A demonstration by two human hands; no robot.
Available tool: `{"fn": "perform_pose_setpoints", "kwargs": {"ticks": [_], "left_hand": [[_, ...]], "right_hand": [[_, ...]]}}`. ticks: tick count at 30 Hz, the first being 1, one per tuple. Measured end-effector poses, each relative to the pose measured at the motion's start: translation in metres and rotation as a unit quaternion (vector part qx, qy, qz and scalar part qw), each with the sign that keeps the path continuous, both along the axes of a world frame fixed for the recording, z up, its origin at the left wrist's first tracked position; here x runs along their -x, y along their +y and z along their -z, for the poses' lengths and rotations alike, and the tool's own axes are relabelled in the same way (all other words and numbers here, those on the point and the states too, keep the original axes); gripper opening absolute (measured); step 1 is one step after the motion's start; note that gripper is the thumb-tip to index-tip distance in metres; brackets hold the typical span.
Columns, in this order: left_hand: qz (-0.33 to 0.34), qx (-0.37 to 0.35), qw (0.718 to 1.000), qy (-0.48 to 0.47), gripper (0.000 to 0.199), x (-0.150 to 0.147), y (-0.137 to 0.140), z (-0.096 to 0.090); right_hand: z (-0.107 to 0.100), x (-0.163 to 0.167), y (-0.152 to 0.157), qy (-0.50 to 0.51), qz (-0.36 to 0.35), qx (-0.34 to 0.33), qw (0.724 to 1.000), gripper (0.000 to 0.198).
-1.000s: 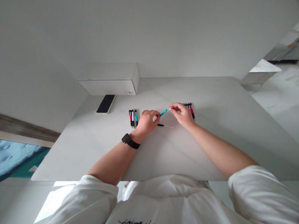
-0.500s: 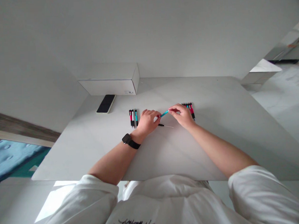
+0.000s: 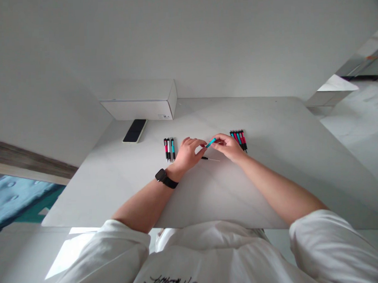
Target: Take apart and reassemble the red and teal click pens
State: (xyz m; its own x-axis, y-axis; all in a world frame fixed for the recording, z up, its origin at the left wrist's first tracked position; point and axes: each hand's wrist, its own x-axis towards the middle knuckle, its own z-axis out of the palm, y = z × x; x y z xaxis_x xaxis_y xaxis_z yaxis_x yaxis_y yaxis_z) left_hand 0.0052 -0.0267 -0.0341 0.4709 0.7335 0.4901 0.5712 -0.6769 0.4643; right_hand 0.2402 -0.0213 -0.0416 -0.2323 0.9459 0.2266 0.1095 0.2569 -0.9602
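Between my hands is a turquoise pen barrel, tilted up to the right. My left hand, with a black watch on its wrist, pinches the lower left end of the barrel. The fingers of my right hand are closed on it near the upper right end. Beneath my left fingers, a black pen part with a thin pale refill lies on the table. Left of my left hand stand three pens side by side: a pink one, a white one and a turquoise one.
Several pink and turquoise pens lie in a row just beyond my right hand. A phone rests at the back left of the white table, before a long white box near the wall.
The barrel has turned a little in my fingers, and its upper end now shows above my right fingertips. My hands have shifted only slightly.
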Motion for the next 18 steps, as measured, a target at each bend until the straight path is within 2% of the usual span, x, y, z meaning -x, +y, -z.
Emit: {"fn": "perform_pose_setpoints", "kwargs": {"ticks": [3,6,9,13,16,18], "left_hand": [[0.005,0.003,1.0,0.016,0.022,0.003,0.0,-0.002],[0.046,-0.001,0.996,0.075,0.023,0.008,0.0,-0.001],[0.076,0.0,0.989,0.124,0.019,0.012,0.001,0.0],[0.084,0.001,0.986,0.145,0.011,0.014,0.002,0.003],[0.084,-0.001,0.987,0.136,0.01,0.014,0.002,0.002],[0.071,-0.003,0.99,0.118,0.012,0.013,0.003,0.0]], "right_hand": [[0.006,-0.006,0.008,0.053,0.059,0.027,0.997,0.035],[0.011,-0.014,0.017,0.098,0.122,0.039,0.987,0.039],[0.014,-0.02,0.022,0.119,0.13,0.053,0.983,0.039],[0.016,-0.023,0.024,0.14,0.131,0.059,0.98,0.036],[0.018,-0.025,0.026,0.119,0.147,0.04,0.981,0.038],[0.021,-0.026,0.028,0.083,0.157,0.002,0.984,0.039]]}}
